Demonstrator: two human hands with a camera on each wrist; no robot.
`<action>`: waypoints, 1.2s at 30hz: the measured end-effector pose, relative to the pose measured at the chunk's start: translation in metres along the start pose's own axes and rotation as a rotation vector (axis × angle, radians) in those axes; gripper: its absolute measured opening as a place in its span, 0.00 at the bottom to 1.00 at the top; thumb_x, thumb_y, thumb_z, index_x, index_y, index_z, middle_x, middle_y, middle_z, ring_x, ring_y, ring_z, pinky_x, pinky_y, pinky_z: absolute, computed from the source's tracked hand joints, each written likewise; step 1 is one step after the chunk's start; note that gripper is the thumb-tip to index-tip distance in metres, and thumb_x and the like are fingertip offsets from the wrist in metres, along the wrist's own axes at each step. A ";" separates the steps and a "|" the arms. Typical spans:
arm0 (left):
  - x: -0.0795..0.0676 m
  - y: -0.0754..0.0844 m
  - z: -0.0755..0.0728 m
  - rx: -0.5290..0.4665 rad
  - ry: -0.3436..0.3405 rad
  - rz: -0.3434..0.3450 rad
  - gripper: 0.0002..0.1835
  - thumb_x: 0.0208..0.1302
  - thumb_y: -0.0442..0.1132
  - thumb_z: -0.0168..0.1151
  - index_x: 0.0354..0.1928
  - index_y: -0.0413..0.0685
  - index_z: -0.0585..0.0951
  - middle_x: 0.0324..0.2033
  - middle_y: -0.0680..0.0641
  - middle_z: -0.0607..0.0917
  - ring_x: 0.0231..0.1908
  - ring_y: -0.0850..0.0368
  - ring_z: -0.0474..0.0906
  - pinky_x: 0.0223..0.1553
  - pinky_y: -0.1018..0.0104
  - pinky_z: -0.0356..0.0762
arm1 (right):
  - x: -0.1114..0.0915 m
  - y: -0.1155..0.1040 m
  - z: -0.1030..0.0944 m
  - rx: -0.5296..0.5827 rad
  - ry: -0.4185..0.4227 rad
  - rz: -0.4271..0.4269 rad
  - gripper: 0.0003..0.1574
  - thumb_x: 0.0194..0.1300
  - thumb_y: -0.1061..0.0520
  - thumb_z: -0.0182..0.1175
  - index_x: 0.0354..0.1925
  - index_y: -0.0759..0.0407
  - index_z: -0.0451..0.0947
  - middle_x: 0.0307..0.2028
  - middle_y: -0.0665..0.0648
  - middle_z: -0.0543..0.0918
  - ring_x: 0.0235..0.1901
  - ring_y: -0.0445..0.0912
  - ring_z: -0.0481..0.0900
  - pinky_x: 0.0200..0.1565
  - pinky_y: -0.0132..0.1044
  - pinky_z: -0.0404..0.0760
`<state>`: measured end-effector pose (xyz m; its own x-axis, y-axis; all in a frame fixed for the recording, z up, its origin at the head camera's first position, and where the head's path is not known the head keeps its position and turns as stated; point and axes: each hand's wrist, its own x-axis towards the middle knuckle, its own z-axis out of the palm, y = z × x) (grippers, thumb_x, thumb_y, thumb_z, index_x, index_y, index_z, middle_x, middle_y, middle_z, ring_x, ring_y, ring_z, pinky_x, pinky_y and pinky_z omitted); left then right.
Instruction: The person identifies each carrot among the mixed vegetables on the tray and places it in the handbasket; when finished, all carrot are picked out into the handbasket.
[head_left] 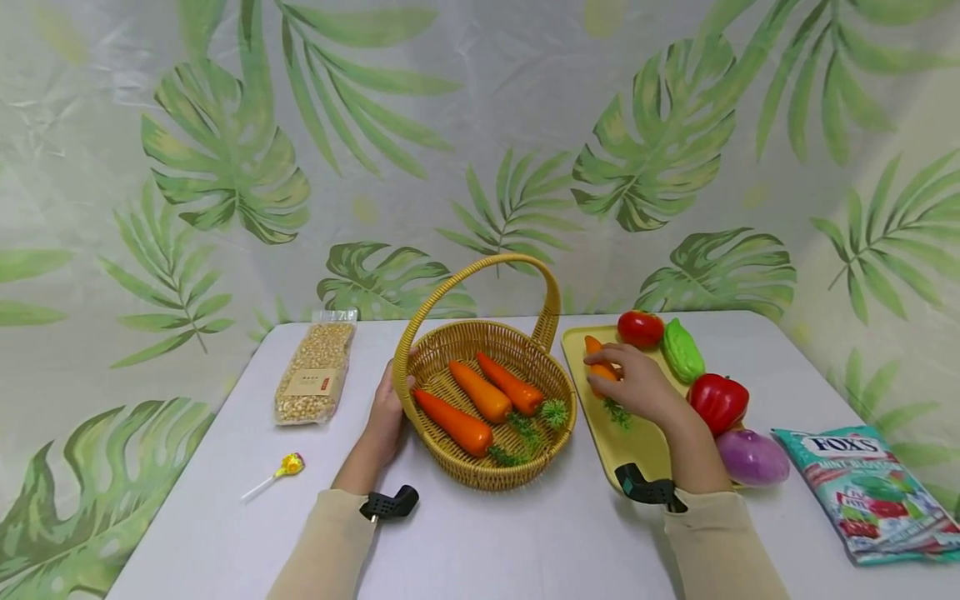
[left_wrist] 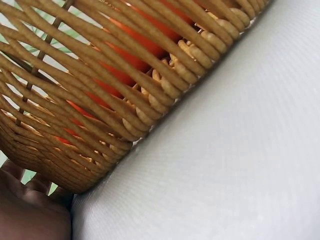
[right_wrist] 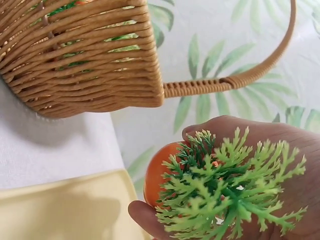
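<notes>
A wicker basket with a tall arched handle stands mid-table, with three orange carrots lying inside, leafy tops toward the front right. My left hand holds the basket at its left side; in the left wrist view the fingers meet the woven wall, partly hidden behind it. On the right, my right hand grips another carrot over the yellow tray. Its green top spreads across the palm in the right wrist view, and the thumb and fingers lie around the orange body.
On or beside the tray's right side lie a tomato, a green vegetable, a red pepper and a purple eggplant. A candy bag lies far right. A kernel bag and a lollipop are left.
</notes>
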<state>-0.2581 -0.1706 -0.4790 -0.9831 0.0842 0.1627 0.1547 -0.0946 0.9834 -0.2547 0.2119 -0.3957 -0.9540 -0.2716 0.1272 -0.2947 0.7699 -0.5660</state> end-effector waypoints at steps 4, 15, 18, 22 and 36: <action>0.000 0.000 -0.001 0.000 0.002 0.000 0.26 0.74 0.41 0.43 0.73 0.57 0.61 0.74 0.50 0.61 0.75 0.49 0.55 0.76 0.45 0.45 | 0.000 -0.005 -0.001 -0.001 -0.008 -0.007 0.23 0.69 0.51 0.59 0.58 0.60 0.79 0.67 0.72 0.70 0.63 0.68 0.70 0.60 0.62 0.74; -0.001 0.000 -0.001 0.008 0.006 0.008 0.26 0.75 0.40 0.42 0.73 0.56 0.61 0.74 0.50 0.60 0.75 0.49 0.54 0.76 0.46 0.45 | -0.001 -0.009 -0.003 0.024 -0.061 -0.017 0.26 0.69 0.50 0.60 0.61 0.59 0.77 0.70 0.72 0.65 0.67 0.70 0.66 0.63 0.65 0.70; -0.001 -0.001 -0.001 -0.001 0.003 0.013 0.26 0.75 0.40 0.42 0.73 0.56 0.61 0.74 0.50 0.61 0.75 0.49 0.54 0.76 0.46 0.45 | -0.002 -0.009 -0.003 0.023 -0.067 -0.022 0.26 0.69 0.50 0.60 0.62 0.58 0.77 0.71 0.71 0.65 0.66 0.70 0.68 0.63 0.65 0.70; 0.000 -0.001 -0.001 -0.015 -0.004 0.031 0.25 0.76 0.39 0.42 0.73 0.55 0.61 0.74 0.48 0.61 0.75 0.49 0.54 0.75 0.47 0.45 | -0.002 -0.010 -0.004 0.024 -0.076 -0.031 0.26 0.69 0.50 0.60 0.62 0.57 0.77 0.71 0.71 0.65 0.63 0.70 0.70 0.62 0.65 0.71; 0.002 -0.003 -0.001 -0.011 -0.009 0.034 0.25 0.75 0.39 0.42 0.73 0.56 0.62 0.74 0.49 0.61 0.74 0.50 0.55 0.75 0.47 0.46 | 0.000 -0.007 0.001 0.037 -0.094 -0.029 0.26 0.68 0.50 0.60 0.62 0.57 0.77 0.71 0.71 0.64 0.66 0.69 0.68 0.61 0.64 0.72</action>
<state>-0.2610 -0.1711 -0.4819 -0.9762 0.0899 0.1973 0.1873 -0.1087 0.9763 -0.2523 0.2062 -0.3925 -0.9353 -0.3474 0.0680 -0.3179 0.7398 -0.5930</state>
